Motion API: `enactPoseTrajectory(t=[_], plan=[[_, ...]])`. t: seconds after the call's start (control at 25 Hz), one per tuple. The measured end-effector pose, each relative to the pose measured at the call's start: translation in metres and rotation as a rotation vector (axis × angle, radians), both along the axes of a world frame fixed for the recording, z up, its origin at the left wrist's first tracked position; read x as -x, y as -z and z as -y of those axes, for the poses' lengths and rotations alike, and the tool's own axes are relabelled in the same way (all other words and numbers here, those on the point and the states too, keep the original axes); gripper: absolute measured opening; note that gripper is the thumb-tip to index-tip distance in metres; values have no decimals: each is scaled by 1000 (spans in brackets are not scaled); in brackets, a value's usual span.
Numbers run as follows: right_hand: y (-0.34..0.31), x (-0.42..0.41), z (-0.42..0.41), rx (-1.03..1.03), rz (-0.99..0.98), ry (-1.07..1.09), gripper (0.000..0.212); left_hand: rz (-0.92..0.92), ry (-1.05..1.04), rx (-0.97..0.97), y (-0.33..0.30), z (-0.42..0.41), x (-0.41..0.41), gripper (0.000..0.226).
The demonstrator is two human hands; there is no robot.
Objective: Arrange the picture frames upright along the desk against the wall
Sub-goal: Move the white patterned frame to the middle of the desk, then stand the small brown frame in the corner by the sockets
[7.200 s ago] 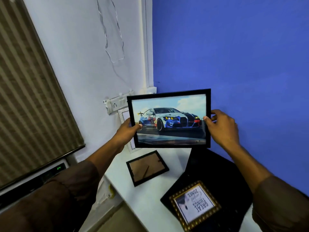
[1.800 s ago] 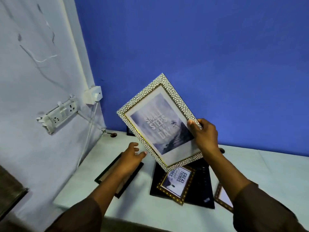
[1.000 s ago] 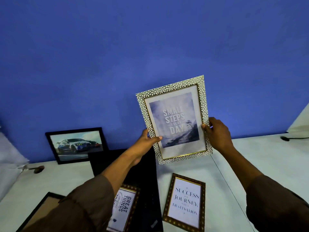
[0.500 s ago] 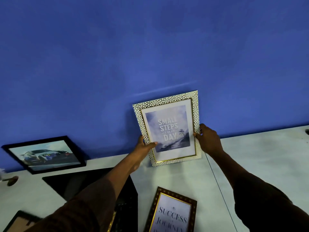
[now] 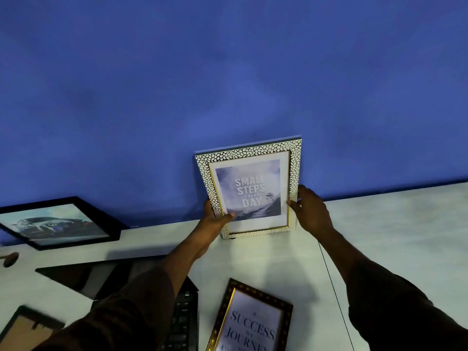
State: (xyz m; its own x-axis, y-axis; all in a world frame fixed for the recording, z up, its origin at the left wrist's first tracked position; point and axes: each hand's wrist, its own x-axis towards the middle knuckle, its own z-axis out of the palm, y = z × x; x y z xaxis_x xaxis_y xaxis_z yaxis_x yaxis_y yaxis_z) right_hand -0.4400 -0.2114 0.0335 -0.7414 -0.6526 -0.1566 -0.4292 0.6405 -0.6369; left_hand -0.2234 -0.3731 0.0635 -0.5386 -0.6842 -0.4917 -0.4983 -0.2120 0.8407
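Observation:
A white pebble-patterned frame (image 5: 249,188) reading "Small steps every day" stands upright on the white desk (image 5: 392,239), its top against the blue wall (image 5: 228,72). My left hand (image 5: 215,219) grips its lower left edge and my right hand (image 5: 307,206) holds its right edge. A black frame with a car picture (image 5: 58,224) leans against the wall at the far left. A gold-trimmed "Success" frame (image 5: 250,323) lies flat near me. An empty dark frame (image 5: 22,328) lies at the bottom left.
A black laptop (image 5: 101,274) with its keyboard (image 5: 182,323) lies flat on the desk between the frames, partly under my left arm. A small dark knob (image 5: 10,258) sits at the far left edge. A thin seam (image 5: 331,287) runs across the desk.
Both hands carried the white frame from mid-air down and back until its bottom edge sits on the desk by the wall. The car frame was set against the wall earlier.

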Motion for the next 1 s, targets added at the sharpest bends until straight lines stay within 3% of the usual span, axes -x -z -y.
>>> enactPoseTrajectory(t=[0.16,0.44,0.6,0.8,1.0], plan=[[1,-19,-18,27,80,115,56,83,-38,-31,11,-11,-14,93],[51,-136,-117,-136,309,81,55,371,103,-127,71,-88,-103,92],[70,-192,-159,-182,373,120,49,516,108,-145,98,-129,-148,103],[83,-242,-177,-195,464,182,40,585,130,-86,97,-154,-167,57],[89,-253,-174,-144,561,367,22,495,80,-104,87,-164,-171,60]])
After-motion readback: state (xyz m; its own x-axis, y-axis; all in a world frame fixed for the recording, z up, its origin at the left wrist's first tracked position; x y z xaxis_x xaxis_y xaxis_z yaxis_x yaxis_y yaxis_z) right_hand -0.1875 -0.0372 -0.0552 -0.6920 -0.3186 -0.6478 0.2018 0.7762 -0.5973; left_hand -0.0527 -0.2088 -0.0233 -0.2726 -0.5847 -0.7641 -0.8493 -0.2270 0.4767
